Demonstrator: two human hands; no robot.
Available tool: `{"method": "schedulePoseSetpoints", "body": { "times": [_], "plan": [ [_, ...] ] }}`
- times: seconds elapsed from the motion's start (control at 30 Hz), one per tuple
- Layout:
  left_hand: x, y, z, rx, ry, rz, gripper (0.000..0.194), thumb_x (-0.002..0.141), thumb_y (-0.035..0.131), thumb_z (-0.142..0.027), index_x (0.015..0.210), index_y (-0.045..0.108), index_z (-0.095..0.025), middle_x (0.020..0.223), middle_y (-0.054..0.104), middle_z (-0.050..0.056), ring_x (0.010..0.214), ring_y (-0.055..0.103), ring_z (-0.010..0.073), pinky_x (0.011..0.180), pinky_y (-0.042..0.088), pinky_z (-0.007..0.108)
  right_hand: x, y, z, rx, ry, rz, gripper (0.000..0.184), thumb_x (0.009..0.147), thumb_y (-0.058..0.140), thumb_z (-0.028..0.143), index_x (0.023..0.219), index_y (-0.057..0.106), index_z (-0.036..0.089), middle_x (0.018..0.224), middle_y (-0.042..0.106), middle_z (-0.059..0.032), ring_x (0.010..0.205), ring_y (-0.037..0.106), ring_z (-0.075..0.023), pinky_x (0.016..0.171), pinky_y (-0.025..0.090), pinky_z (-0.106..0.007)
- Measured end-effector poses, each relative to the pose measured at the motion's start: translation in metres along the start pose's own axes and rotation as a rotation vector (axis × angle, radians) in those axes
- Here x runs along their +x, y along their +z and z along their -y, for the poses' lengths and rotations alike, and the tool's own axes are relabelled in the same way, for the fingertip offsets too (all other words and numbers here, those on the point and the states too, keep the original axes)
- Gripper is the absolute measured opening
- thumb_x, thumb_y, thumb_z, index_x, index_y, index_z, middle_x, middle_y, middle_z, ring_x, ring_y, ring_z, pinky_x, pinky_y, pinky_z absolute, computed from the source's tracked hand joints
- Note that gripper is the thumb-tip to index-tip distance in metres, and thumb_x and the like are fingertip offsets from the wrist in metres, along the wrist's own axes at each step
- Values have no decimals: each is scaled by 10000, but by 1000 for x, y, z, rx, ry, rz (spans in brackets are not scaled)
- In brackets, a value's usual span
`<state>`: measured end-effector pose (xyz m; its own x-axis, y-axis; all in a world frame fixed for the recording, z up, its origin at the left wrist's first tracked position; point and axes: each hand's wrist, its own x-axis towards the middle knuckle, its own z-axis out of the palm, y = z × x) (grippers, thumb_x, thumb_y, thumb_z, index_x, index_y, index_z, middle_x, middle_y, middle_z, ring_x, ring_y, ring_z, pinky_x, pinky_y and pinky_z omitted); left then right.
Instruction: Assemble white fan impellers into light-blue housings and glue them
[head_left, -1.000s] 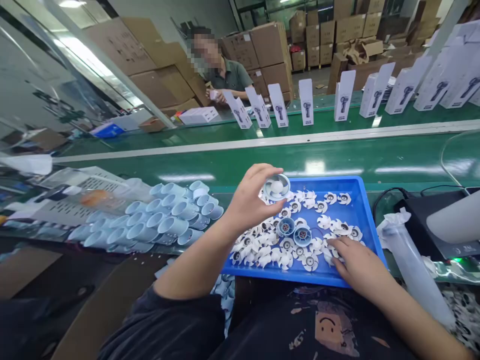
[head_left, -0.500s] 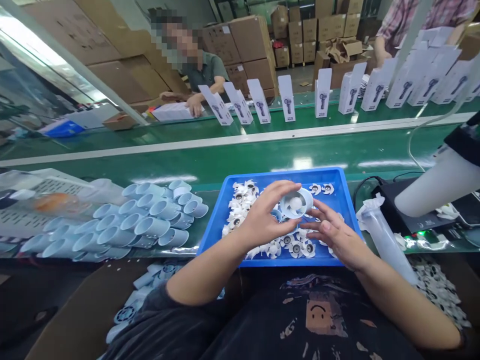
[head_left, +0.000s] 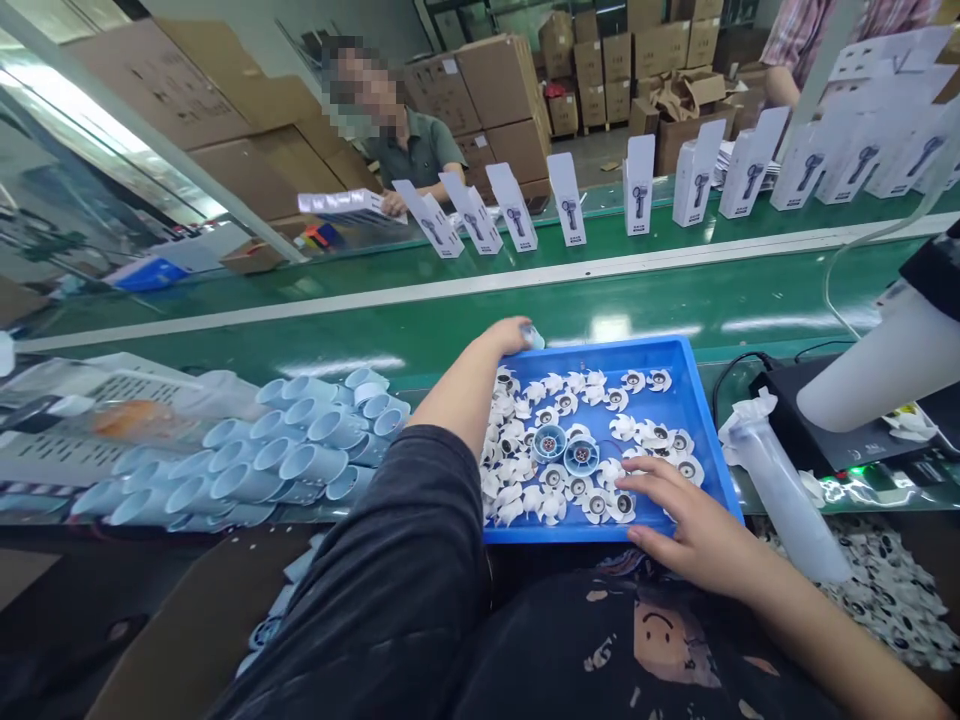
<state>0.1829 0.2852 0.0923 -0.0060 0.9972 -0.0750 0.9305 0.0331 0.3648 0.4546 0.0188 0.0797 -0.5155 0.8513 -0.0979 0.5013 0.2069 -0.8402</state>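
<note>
My left hand (head_left: 508,336) reaches past the far edge of the blue tray (head_left: 694,400), closed on a light blue fan housing (head_left: 532,337) that shows only in part. Over the tray's near right side, my right hand (head_left: 686,520) is open, its fingers spread close to the white fan impellers (head_left: 598,505). It holds nothing. Two round blue parts with spoked faces (head_left: 581,455) lie among the impellers. My left forearm covers the tray's left side.
Left of the tray, light blue tubular housings (head_left: 247,475) are stacked. White printed boxes (head_left: 572,215) stand open along the far side of the green belt (head_left: 420,310). At right are a black device (head_left: 847,430) and a plastic-wrapped cylinder (head_left: 787,500). A co-worker (head_left: 424,150) sits opposite.
My left hand has carried the fan housing from above the tray to beyond its far edge. My right hand has come away from the housing and lowered toward the impellers.
</note>
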Motion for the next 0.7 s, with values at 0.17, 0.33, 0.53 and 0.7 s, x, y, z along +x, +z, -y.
{"method": "schedulePoseSetpoints", "body": {
  "times": [0.17,0.33,0.53,0.7],
  "plan": [
    [-1,-2,-1,32,94,-27,575,846,630,-275,1377,449,-149,1506,365,181,1380,365,341,1130,315,531,-11,-7,-10,-41,-61,-130,351,913,499,355,1247,575,280,1376,508,-89,1291,486,-256,965,532,-429],
    [-72,-22,13,8,312,154,456,836,547,-291,1290,558,-244,1345,590,49,1219,562,240,1054,440,401,-17,-11,-23,-18,-161,-220,270,931,506,316,1182,600,293,1252,604,-69,1204,560,-215,1007,497,-432],
    [-182,14,35,80,484,314,569,781,671,-385,1308,502,-254,1340,588,106,1218,562,302,1014,468,492,-7,-12,-14,-9,-218,-149,275,916,523,296,1171,623,280,1213,636,-69,1137,604,-213,964,522,-407],
    [-217,23,43,-44,396,-150,412,757,701,-347,1131,559,-253,1122,645,92,1094,598,304,960,489,516,-13,-24,-11,155,-171,-283,250,816,641,288,1056,677,346,1161,655,-34,1122,609,-243,988,498,-472]
  ]
}}
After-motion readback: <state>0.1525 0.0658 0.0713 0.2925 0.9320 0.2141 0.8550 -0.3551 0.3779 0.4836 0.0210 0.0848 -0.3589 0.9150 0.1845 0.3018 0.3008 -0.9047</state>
